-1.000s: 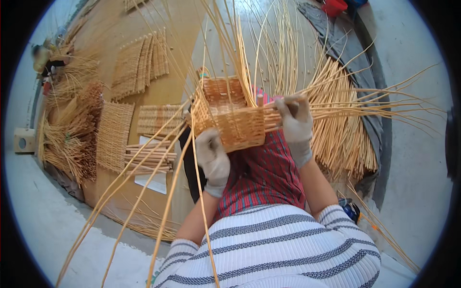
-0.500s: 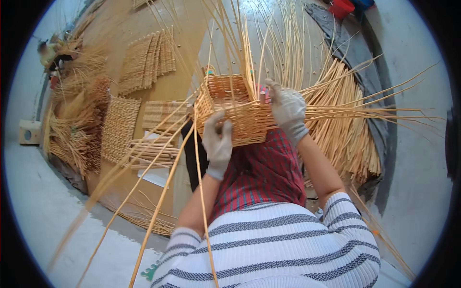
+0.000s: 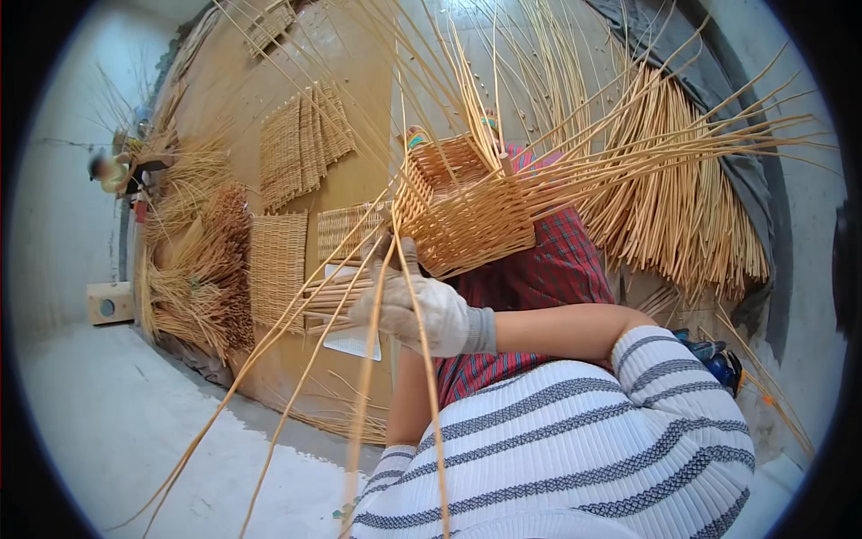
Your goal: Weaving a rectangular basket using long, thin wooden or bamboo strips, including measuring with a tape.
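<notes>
Head view. Basket [image 3: 471,225], one, rectangular, woven, at the middle over the lap; inner weave visible, long withies [image 3: 265,332] projecting from its corners, some crossing its opening. Right hand [image 3: 435,310], gloved, forearm laid leftward across the body, at the basket's near left corner, fingers bent; pinch on the withies cannot be told. Left hand [image 3: 375,310], gloved, overlapped by the right, forearm upward; grip cannot be told.

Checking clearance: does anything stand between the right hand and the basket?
Only long rods: they run from the near left corner of the basket across the right hand in this view. Nothing else visible stands between.
</notes>
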Action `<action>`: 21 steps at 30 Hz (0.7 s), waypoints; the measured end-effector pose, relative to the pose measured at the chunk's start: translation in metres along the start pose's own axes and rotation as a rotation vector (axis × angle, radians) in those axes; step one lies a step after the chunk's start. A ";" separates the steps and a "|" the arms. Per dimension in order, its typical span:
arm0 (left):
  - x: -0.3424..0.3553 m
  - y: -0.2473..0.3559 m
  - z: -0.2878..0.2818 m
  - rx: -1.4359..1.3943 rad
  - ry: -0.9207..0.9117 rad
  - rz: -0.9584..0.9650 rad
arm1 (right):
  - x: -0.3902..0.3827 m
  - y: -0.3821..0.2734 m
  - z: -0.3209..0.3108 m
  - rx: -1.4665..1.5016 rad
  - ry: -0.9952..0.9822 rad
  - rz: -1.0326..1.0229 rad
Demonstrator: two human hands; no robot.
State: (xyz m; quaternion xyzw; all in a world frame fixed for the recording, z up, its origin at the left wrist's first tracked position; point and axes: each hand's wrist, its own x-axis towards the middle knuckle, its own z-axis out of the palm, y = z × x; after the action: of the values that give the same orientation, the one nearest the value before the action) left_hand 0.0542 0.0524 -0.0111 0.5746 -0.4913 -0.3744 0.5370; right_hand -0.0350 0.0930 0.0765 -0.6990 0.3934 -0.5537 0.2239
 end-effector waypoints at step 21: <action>-0.017 0.025 -0.028 -0.256 -0.169 -0.113 | 0.002 0.008 -0.007 -0.302 -0.288 -0.462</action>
State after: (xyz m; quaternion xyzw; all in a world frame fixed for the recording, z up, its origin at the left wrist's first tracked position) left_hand 0.0733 0.0777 0.0155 0.4947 -0.4499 -0.5106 0.5405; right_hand -0.0440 0.0875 0.0737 -0.8664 0.2661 -0.4206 0.0389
